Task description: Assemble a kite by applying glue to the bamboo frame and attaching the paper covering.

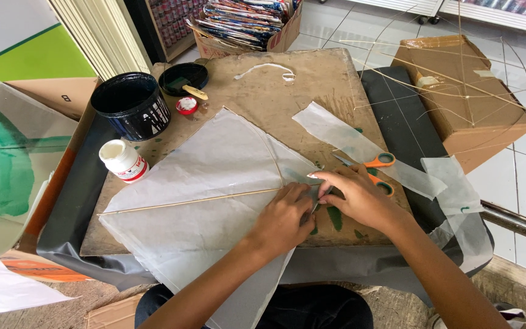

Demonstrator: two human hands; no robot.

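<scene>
White floor tiles surround a low tabletop (312, 79) carrying a sheet of thin white paper (214, 183) with a bamboo stick (190, 201) across it. Both hands press the paper's right corner: left hand (284, 219) flat, right hand (357, 195) pinching the edge. Orange scissors (375, 167) lie just beside; a glue bottle (123, 160) and black tub (132, 105) stand left.

Over at the far left of the brown tabletop (312, 79) sits a black paint bucket (131, 105), and just behind it a black lid (182, 77) with a brush (187, 89) lying in it. A small red cap (186, 106) rests beside them, a white glue bottle (123, 160) lies nearer. Orange-handled scissors (369, 164) lie on a paper strip (360, 149). To the right, a cardboard box (464, 97) carries thin bamboo frames (452, 79).
</scene>
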